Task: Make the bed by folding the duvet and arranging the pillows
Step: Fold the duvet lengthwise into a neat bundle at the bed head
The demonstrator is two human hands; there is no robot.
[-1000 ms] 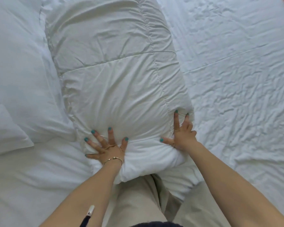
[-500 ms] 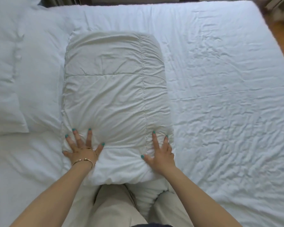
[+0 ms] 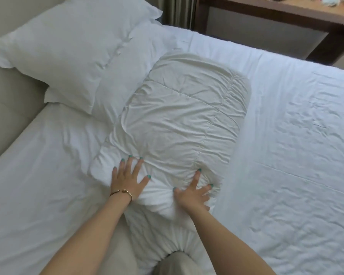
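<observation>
White sheet [image 3: 286,135] covers the bed in front of you, creased all over its right half and smoother on the left. A padded beige headboard [image 3: 6,100] runs along the left edge. At the far side stands a dark wooden shelf [image 3: 286,18] with a lighter top, and beside it hangs a strip of curtain [image 3: 177,10].

Your two pillows [image 3: 83,54] lie at the head of the bed on the left, one stacked on the other and leaning against the headboard. The folded duvet [image 3: 183,120] lies on the sheet just beside them, its far left edge touching the lower pillow. It is a long, puffy, quilted bundle running away from you.

Your left hand [image 3: 127,181] rests flat on the near left corner of the duvet, fingers [image 3: 136,165] spread wide and straight, a thin bracelet [image 3: 121,192] on the wrist. Your right hand [image 3: 193,195] presses the near right corner, fingers likewise splayed, gripping nothing; the cloth puckers around it. Your knee [image 3: 175,262] shows at the bottom edge, with the sheet bunched around it.
</observation>
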